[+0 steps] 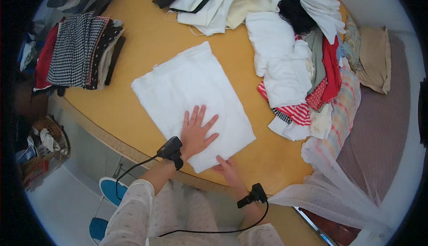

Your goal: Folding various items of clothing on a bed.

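Note:
A folded white cloth point(200, 90) lies on the yellow tabletop in front of me, set at a slant with its nearest corner by the table's front edge. Flat on its lower part rests my left hand point(196, 132), fingers spread. My right hand point(228, 170) is at the cloth's near edge, thumb on top and the other fingers tucked beneath, so it pinches that edge. Those fingers are mostly hidden. Each wrist wears a black strapped device with a cable.
A stack of folded clothes point(76, 52), checked, red and dotted, sits at the left. Garments point(285, 76) are heaped at the right, with more white and black clothing at the back. Sheer white fabric point(339, 197) hangs by the table's right side. A basket point(53, 139) stands lower left.

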Action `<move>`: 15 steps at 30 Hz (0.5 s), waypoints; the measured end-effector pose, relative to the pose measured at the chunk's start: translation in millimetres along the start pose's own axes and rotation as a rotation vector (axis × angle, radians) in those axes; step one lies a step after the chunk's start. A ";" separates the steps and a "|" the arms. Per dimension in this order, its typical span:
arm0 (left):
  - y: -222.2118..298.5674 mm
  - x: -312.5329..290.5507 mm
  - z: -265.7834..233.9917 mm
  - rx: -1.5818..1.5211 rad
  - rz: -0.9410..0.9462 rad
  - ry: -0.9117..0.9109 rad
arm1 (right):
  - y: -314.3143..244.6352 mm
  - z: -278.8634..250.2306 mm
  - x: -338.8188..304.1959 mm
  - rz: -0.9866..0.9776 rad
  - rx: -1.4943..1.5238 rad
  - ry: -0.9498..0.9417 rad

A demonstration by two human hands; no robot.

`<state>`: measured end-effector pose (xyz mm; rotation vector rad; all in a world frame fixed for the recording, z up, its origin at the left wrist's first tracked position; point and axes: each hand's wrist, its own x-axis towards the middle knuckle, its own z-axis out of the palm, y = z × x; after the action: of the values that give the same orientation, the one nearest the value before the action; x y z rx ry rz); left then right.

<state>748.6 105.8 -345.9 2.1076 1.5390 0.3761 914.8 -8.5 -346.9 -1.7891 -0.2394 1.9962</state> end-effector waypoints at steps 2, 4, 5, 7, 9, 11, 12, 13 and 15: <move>-7.2 -2.5 7.2 0.086 0.023 -0.061 | 6.0 11.7 -6.6 -0.052 0.122 0.063; -10.9 -10.8 5.5 0.063 0.067 -0.125 | 13.0 27.6 -26.7 -0.064 0.102 0.068; -12.5 -16.5 1.2 0.038 0.103 -0.182 | 14.7 39.5 -42.9 -0.077 0.072 0.069; -5.0 -37.0 -9.5 -0.032 0.187 -0.291 | 12.7 68.9 -92.6 -0.099 0.121 0.169; -2.8 -52.8 -20.8 -0.091 0.272 -0.392 | 15.2 86.8 -132.1 -0.084 0.216 0.167; -12.0 -67.1 -25.4 -0.595 0.160 -0.638 | 15.9 93.3 -154.3 -0.053 0.294 0.185; -18.1 -66.7 -37.7 -0.594 0.160 -0.647 | 10.8 98.2 -163.9 -0.014 0.367 0.207; -27.0 -65.4 -52.6 -0.737 -0.025 -0.708 | -0.1 95.2 -168.2 0.031 0.312 0.205; -49.4 -77.6 -62.0 -1.018 -0.334 -0.799 | -28.9 104.4 -163.2 -0.064 0.295 0.228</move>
<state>653.0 58.5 -315.5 0.9752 0.8731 0.1067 828.9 -36.8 -173.2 -1.7709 0.0662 1.6666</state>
